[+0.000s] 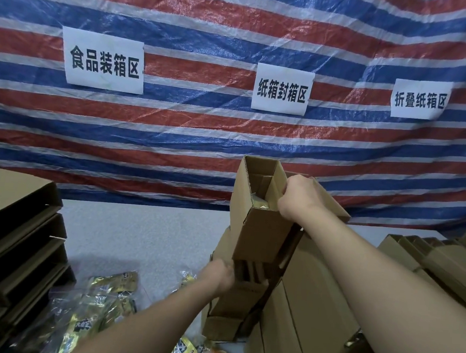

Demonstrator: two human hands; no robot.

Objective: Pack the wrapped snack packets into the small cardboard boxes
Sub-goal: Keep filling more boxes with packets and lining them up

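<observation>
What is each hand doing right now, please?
Left hand: grips the lower end of the cardboard box.
Right hand: grips its upper edge.

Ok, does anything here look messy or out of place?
Mostly tidy. The yellow snack packets lie in a loose heap on the table instead of in boxes. The box held up by the right hand and left hand is tilted, its top open.

Striped tarp [201, 135] backdrop, red/blue/white.
Three white paper signs [105, 61] w/ black characters pinned on it; grey table [138, 233] below.
</observation>
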